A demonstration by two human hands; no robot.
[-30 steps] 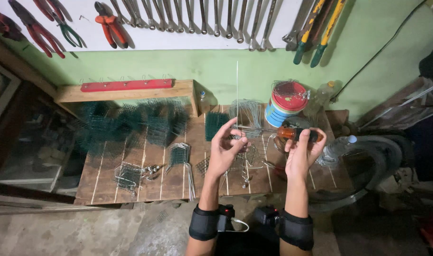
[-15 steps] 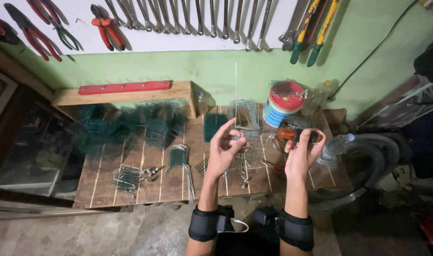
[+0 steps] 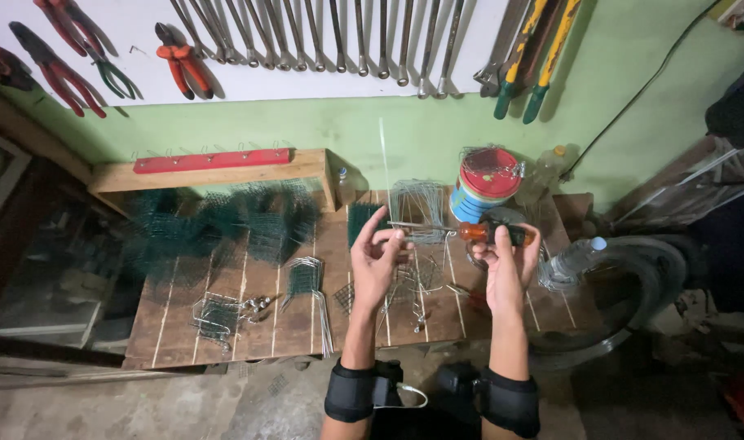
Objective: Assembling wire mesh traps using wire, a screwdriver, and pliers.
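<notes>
The left hand (image 3: 377, 257) pinches a thin upright wire (image 3: 384, 167), the right hand (image 3: 506, 261) grips an orange-handled screwdriver (image 3: 478, 232) beside it, shaping barely begun, with bent wire pieces (image 3: 311, 281) lying left of the grip.

Even, fairly soft light from above falls across your wooden workbench (image 3: 225, 326), with the green wall (image 3: 372, 130) and white tool board (image 3: 143, 73) brightest. Tools hanging there cast short, slanting shadows. Your left hand (image 3: 377, 259) and right hand (image 3: 506, 265) are well lit and reasonably sharp. The lower corners and the left side fall into dim, murky shade, where detail is lost. The wide lens bends the frame's edges, tilting the bench and wall lines. Fine wire pieces look slightly soft; no strong glare shows.
</notes>
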